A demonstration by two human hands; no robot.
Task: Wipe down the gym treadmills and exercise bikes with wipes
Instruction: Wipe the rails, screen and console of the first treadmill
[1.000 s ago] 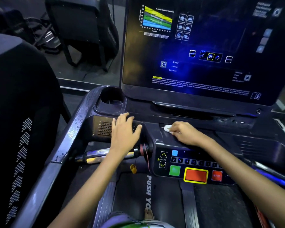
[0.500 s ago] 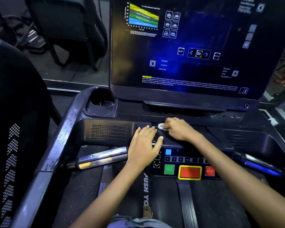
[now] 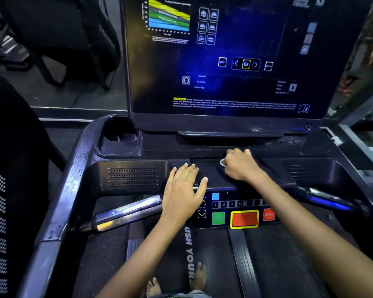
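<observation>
Both hands on the treadmill console (image 3: 138, 164), wipe under the right one.

Nearest, bare feet (image 3: 199, 276) stand on the dark belt (image 3: 289, 265). Above them sits the button panel (image 3: 243, 219): green, red and orange keys in a row. The left hand (image 3: 182, 194) lies flat, fingers straight, on the console's edge just left of that panel, holding nothing. Just beyond, the right hand (image 3: 240, 165) is curled over a small white wipe (image 3: 222, 162), pressing it onto the dark ledge; only a corner shows. Further back there's a cup holder (image 3: 120, 137), then the big display (image 3: 224, 61), glowing blue.
</observation>
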